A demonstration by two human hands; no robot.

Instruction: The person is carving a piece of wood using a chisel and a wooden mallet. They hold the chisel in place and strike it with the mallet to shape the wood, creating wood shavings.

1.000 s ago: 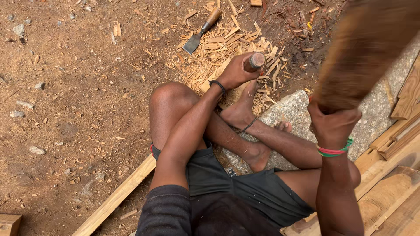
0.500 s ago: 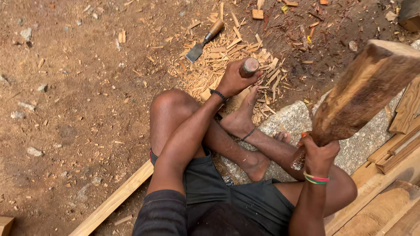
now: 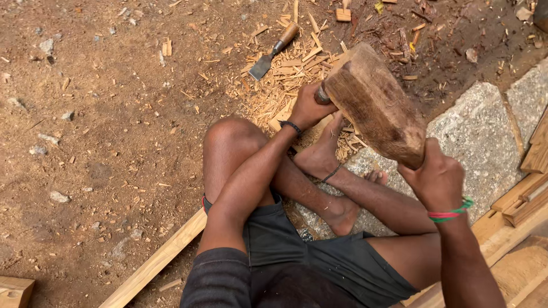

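Right hand (image 3: 436, 177) grips the wooden mallet (image 3: 374, 102) down on the chisel (image 3: 321, 96) clenched in the left hand (image 3: 308, 105) — chips (image 3: 274, 85) piled beyond, carving probably midway.

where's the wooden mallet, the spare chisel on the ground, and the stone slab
wooden mallet (image 3: 374, 105), head view, middle of its block face
spare chisel (image 3: 274, 51), head view, where blade meets handle
stone slab (image 3: 476, 131), head view, bare top surface

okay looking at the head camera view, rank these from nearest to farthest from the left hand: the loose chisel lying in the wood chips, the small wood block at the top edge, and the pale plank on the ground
From the left hand:
1. Loose chisel, just up and left in the wood chips.
2. Small wood block, at the top edge, slightly right.
3. Pale plank, down left beside the thigh.
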